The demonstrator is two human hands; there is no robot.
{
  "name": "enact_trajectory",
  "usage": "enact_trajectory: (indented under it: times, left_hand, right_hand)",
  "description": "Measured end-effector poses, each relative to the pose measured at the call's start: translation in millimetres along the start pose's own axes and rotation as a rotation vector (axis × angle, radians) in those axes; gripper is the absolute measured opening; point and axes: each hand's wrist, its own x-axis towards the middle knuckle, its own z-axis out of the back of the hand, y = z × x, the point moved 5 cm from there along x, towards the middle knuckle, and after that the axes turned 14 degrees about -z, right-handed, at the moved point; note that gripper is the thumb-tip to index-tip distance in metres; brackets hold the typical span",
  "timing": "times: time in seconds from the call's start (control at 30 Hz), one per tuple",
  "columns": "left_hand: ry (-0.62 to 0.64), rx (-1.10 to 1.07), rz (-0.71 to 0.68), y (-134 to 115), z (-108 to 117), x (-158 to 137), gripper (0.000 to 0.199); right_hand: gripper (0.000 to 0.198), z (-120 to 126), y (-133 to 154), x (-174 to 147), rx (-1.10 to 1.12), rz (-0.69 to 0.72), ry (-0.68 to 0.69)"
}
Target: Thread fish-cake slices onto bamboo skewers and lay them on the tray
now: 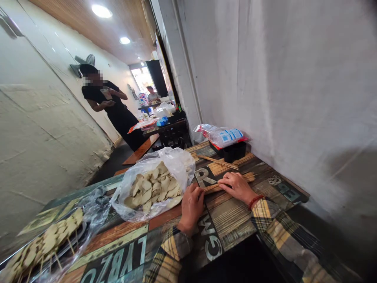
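Note:
A bundle of thin wooden skewers [212, 188] lies on the patterned table between my two hands. My left hand [193, 204] is closed at its left end, with the fingertips curled down and partly hidden. Across the bundle's middle, the fingers of my right hand [239, 187] are bent onto the sticks, and the far ends stick out beyond them. Left of my left hand, a clear plastic bag [120, 202] gapes around a heap of pale flat slices [156, 184]. More such slices, threaded on skewers [44, 239], lie on a tray at the lower left.
A few loose skewers [219, 161] lie behind my right hand. Near the wall, a plastic packet [226, 135] rests on black containers [235, 151]. A person in dark clothes [108, 98] stands beyond the table; another person [152, 95] is at a table farther back.

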Motion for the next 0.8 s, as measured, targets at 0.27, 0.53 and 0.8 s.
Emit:
enact_trajectory:
  times: [0.27,0.53,0.8]
  left_hand:
    - [0.189,0.301,-0.082,-5,-8,4,0.02]
    - [0.289,0.242,-0.014,-5,-10,-1,0.024]
    - [0.301,0.232,-0.029,-15,1,-7,0.02]
  right_hand:
    - [0.022,-3,0,-1,-0.007,0.009,-0.02]
    - [0.032,-11,-6,-7,-0.025,0.051,0.013]
    - [0.037,-21,-18,-9,-0.044,0.089,0.068]
